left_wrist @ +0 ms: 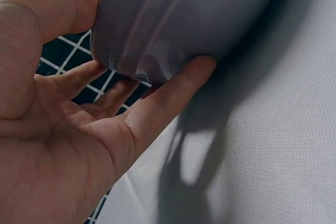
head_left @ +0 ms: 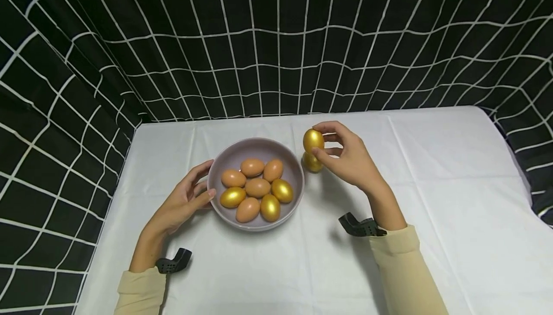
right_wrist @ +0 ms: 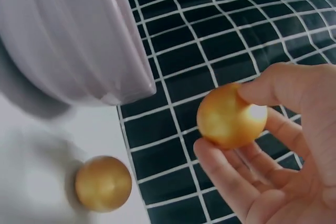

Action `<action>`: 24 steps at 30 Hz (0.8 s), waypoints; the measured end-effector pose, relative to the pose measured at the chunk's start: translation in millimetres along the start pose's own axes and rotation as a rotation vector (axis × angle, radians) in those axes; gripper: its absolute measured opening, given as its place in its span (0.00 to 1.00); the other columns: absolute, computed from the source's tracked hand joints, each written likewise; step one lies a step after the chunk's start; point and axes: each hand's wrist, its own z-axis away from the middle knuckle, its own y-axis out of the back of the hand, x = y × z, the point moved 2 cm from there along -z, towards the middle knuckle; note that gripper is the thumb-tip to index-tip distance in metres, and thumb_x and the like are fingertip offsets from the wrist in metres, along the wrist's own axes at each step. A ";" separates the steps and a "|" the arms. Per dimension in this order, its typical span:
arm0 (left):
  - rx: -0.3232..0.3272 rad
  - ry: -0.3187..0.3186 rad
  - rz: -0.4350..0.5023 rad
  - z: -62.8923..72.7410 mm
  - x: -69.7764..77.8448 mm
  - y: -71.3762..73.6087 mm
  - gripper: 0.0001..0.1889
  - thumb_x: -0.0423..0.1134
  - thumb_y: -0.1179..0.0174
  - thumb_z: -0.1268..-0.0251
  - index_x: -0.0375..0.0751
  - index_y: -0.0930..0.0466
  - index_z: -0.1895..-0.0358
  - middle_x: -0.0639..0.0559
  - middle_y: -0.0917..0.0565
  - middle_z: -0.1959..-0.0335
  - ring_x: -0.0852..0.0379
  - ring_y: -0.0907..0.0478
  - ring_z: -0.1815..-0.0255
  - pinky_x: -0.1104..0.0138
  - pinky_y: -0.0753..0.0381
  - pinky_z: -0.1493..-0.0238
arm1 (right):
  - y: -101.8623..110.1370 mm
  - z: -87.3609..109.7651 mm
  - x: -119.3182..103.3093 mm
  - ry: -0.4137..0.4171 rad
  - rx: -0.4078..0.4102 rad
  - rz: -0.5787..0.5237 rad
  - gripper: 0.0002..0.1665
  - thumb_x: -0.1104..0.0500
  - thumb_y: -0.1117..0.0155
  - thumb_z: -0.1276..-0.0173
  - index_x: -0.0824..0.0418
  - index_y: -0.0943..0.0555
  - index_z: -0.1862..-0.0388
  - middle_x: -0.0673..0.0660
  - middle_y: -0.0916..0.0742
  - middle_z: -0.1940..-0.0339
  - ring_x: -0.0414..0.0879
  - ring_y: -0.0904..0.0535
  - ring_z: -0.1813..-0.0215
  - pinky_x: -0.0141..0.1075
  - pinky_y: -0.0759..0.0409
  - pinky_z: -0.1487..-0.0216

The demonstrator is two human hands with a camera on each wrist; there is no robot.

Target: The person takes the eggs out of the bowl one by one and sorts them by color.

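A mauve bowl (head_left: pixel 259 148) contains several brown eggs (head_left: pixel 258 187) and three golden eggs (head_left: pixel 282 190). My left hand (head_left: pixel 183 199) rests against the bowl's left side, thumb at the rim and fingers spread along the outer wall (left_wrist: pixel 157 30). To the right of the bowl, my right hand (head_left: pixel 345 157) pinches a golden egg (head_left: pixel 313 139) between thumb and fingertips. In the right wrist view, this held egg (right_wrist: pixel 228 119) is apart from another golden egg (right_wrist: pixel 103 183), which lies on the cloth near the bowl.
A white cloth (head_left: pixel 453 199) covers the table. Black curtain with a white grid (head_left: pixel 276 51) hangs behind it and at both sides. A black wrist camera (head_left: pixel 362 226) sits on the right wrist, another (head_left: pixel 174 260) on the left.
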 end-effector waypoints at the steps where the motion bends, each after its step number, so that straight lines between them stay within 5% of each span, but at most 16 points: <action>1: -0.001 0.001 -0.001 -0.4 0.1 0.0 0.39 0.32 0.40 0.22 0.47 0.49 0.14 0.40 0.45 0.14 0.51 0.26 0.25 0.60 0.09 0.46 | 0.7 1.3 1.8 -0.009 0.006 0.003 0.25 0.66 0.30 0.30 0.62 0.21 0.34 0.61 0.16 0.37 0.55 0.17 0.40 0.26 0.13 0.47; 6: -0.002 -0.007 -0.010 -1.1 0.0 0.0 0.39 0.31 0.40 0.22 0.46 0.49 0.14 0.39 0.45 0.14 0.53 0.26 0.26 0.60 0.09 0.46 | 6.0 1.7 12.9 -0.047 -0.006 -0.004 0.25 0.66 0.30 0.29 0.63 0.22 0.34 0.62 0.16 0.36 0.56 0.19 0.39 0.23 0.15 0.48; 11: 0.003 -0.006 -0.006 1.3 -0.7 0.4 0.39 0.31 0.40 0.22 0.46 0.48 0.14 0.39 0.44 0.14 0.55 0.26 0.26 0.60 0.09 0.46 | 13.0 1.4 24.2 -0.071 0.014 0.100 0.25 0.65 0.30 0.29 0.62 0.22 0.34 0.63 0.16 0.36 0.58 0.18 0.39 0.24 0.17 0.48; 19: -0.001 -0.005 0.006 1.8 -2.5 0.5 0.39 0.31 0.40 0.22 0.47 0.48 0.14 0.40 0.45 0.14 0.56 0.26 0.26 0.59 0.09 0.45 | 12.6 0.0 42.8 -0.081 0.013 0.240 0.25 0.68 0.32 0.31 0.65 0.21 0.36 0.67 0.16 0.38 0.64 0.15 0.40 0.52 0.10 0.44; 24: 0.000 -0.006 -0.002 -0.3 -2.2 1.4 0.39 0.31 0.40 0.22 0.48 0.48 0.14 0.41 0.45 0.14 0.56 0.26 0.26 0.59 0.09 0.45 | 15.0 -0.9 51.5 -0.086 0.018 0.290 0.24 0.68 0.32 0.32 0.67 0.21 0.37 0.69 0.17 0.39 0.68 0.16 0.41 0.57 0.12 0.42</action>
